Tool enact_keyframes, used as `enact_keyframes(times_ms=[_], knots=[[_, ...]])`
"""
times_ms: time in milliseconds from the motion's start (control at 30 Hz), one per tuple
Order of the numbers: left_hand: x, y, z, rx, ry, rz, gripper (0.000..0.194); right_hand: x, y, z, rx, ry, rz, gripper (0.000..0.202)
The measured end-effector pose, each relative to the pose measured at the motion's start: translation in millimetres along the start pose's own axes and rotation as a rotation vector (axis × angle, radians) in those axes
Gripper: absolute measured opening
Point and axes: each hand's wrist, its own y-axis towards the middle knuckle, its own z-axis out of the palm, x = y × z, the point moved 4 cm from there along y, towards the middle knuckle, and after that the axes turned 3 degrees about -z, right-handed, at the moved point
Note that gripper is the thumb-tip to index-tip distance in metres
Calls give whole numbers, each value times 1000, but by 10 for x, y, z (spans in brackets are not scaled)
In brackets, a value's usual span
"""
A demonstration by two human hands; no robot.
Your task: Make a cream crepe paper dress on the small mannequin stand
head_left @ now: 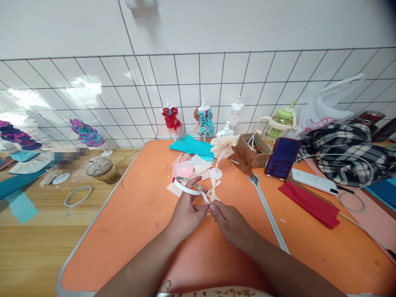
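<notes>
A roll of white tape (183, 188) hangs around the fingers of my left hand (186, 212), which grips it. From the roll a short strip runs down to where both thumbs meet. Fingertips of my right hand (236, 225) are pinched at the strip's end, against the lower end of a gathered peach paper piece (214, 189). Which of the two the right fingers press on most is hidden. Just beyond, a mini dress form with a pleated cream paper top (223, 146) stands on a white round base (215, 173). A pink bowl (183, 169) is behind the tape.
Turquoise paper (192, 147) and several decorated dress forms stand along the wall. To the right are a small cardboard box (262, 159), a phone (282, 158), red paper (311, 204) and a white power bank (314, 181). A lidded cup (103, 170) and another tape roll (78, 196) sit left.
</notes>
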Motion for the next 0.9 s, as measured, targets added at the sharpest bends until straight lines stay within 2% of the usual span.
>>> enact_keyframes(times_ms=[367,500,667,900], knots=[[-18,-41,3,-26,-113,12,73,4,26,71,-118,178,-36,34],[-12,-41,8,-18,-121,14,73,11,24,80,-145,169,-37,33],[2,-49,5,-31,-106,3,76,26,13,64,-141,112,-24,33],[1,-46,12,-26,-104,10,74,-12,31,85,-138,185,-2,37]])
